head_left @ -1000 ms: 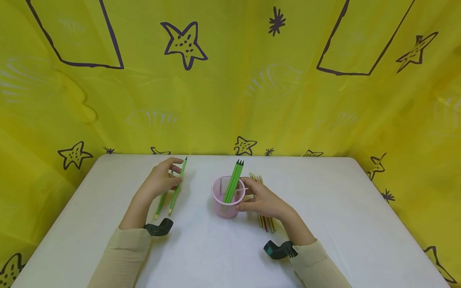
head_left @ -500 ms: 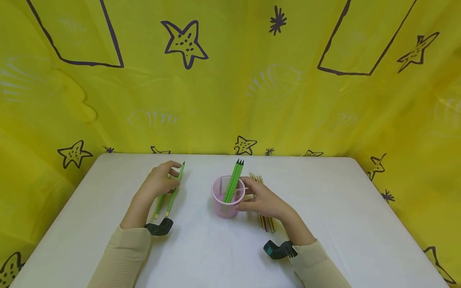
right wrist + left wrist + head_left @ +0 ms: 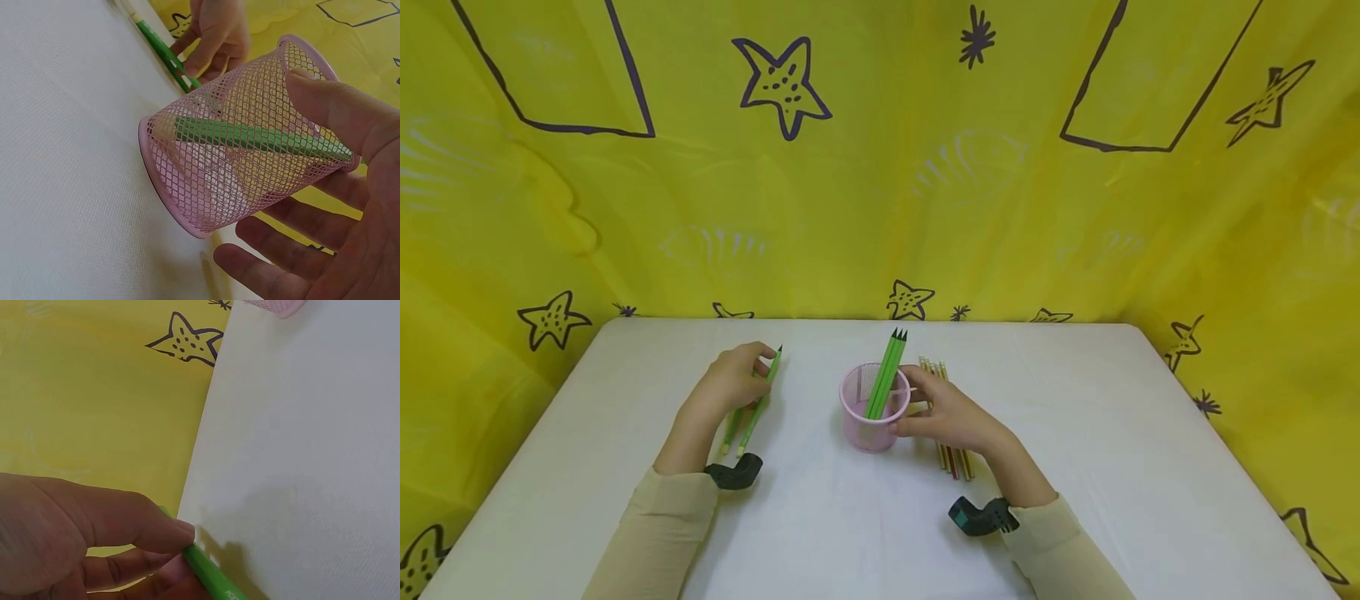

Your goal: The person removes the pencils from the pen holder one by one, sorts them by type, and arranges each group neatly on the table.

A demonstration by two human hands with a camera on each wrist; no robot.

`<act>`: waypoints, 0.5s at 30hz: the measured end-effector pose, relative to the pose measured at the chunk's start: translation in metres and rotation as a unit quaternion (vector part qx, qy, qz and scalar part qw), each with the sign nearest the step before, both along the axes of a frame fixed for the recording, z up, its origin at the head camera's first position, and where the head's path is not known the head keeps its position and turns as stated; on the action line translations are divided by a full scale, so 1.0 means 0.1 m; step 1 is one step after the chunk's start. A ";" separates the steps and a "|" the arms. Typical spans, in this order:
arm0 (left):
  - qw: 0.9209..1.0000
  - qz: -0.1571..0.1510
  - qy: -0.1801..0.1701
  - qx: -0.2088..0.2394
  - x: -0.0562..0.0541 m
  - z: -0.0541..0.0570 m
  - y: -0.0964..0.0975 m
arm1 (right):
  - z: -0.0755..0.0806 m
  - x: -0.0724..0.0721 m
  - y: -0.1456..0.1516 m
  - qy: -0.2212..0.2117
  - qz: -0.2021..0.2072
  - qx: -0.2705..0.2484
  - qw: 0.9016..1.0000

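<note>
At the left of the head view my left hand [image 3: 730, 383] pinches a green pencil [image 3: 751, 431] with a dark tip and a pale eraser end. In the left wrist view its thumb lies over the pencil [image 3: 211, 572]. A second green pencil [image 3: 730, 431] lies close beside it, partly covered by the hand. My right hand [image 3: 951, 417] grips a pink mesh pencil cup [image 3: 868, 437] by its right side, thumb at the rim in the right wrist view. Several green pencils [image 3: 883, 383] lean inside the cup, dark tips up.
Several gold-and-red pencils [image 3: 953, 462] lie on the white table [image 3: 820, 533], partly under my right hand. A yellow curtain [image 3: 850, 208] with starfish drawings hangs along the table's back and sides. A dark wrist camera [image 3: 735, 472] sits on each wrist.
My left hand has drawn the pinched green pencil slightly toward me and left, nearer to the second pencil. The right hand and the cup have stayed in place.
</note>
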State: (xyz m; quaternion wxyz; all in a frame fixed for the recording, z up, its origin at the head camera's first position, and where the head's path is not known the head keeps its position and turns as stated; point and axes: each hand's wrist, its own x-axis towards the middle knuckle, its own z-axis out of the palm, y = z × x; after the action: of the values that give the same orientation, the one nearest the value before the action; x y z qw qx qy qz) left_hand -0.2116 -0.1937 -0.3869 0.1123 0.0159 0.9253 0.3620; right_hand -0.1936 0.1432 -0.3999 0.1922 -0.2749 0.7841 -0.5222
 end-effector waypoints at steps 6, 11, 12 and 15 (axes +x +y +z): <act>1.000 0.009 0.007 -0.025 0.00 0.01 -0.01 | 0.00 -0.01 0.00 0.005 0.006 -0.007 1.000; 0.998 0.011 0.019 -0.058 0.01 0.02 -0.04 | 0.00 -0.01 0.00 0.002 0.004 -0.004 1.000; 0.997 0.012 0.024 -0.066 0.01 0.03 -0.05 | 0.00 0.00 0.00 0.000 0.003 -0.004 1.000; 0.997 0.011 0.031 -0.076 0.02 0.07 -0.05 | 0.00 0.00 0.01 -0.003 0.002 -0.003 1.000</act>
State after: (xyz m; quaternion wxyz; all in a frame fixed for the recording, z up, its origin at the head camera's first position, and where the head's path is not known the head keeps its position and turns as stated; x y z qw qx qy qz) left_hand -0.2100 -0.1984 -0.3801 0.0802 0.0081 0.9532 0.2914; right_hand -0.1935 0.1440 -0.3999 0.1946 -0.2750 0.7818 -0.5247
